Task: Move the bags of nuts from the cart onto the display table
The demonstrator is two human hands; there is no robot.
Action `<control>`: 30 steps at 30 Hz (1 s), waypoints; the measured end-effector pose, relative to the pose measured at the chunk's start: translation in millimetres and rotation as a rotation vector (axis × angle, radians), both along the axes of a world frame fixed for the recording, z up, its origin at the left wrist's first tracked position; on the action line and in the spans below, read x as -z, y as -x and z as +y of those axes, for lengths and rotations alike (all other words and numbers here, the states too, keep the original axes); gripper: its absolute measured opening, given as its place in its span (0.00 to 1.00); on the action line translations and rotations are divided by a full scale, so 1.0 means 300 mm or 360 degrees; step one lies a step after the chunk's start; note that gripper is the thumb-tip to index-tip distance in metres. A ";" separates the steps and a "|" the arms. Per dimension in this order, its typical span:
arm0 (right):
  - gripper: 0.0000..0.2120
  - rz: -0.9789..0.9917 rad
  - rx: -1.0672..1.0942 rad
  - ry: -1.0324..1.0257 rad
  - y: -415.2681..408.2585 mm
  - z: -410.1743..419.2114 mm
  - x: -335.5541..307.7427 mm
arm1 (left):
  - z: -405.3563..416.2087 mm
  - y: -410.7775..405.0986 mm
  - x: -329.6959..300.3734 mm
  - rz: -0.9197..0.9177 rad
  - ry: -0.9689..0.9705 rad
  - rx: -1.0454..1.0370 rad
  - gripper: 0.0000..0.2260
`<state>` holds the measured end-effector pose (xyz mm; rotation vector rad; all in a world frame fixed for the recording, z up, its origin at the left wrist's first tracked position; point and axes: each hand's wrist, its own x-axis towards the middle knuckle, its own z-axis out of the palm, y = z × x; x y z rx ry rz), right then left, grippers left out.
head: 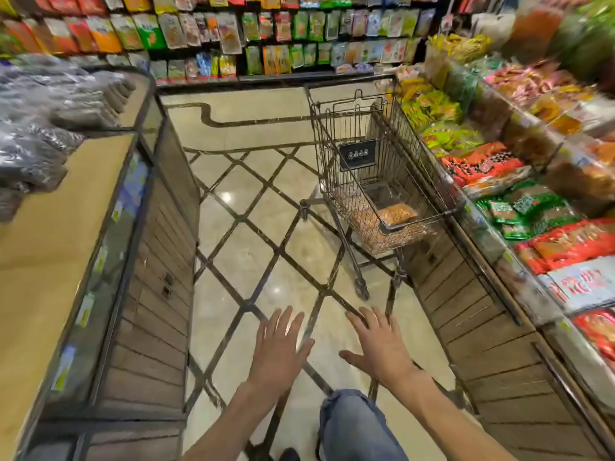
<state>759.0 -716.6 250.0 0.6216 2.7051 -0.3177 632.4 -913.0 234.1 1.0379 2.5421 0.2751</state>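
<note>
Your left hand (278,351): grip open, fingers spread, holding nothing | your right hand (379,349): grip open, fingers spread, holding nothing | tiled floor (246,247): beneath both | wire cart (372,168): ahead, beside right-hand table (492,331) | bags of nuts (396,214): in cart basket | left display table (50,247): bare wood near you, dark bags (36,128) farther back.

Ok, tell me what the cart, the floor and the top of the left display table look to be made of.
Cart: thin dark metal wire, judging by its open see-through grid.
Floor: polished stone or glazed tile, probably; it is glossy with light reflections, cream panels and dark inlaid strips.
Left display table top: matte tan board, perhaps wood or laminate; motion blur hides any grain. Its side looks like wood-look slats.
</note>
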 end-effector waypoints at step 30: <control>0.41 0.0145 0.1067 0.0373 1.419 1.631 0.207 | 2.022 1.717 0.109 0.0064 0.0074 0.0973 0.28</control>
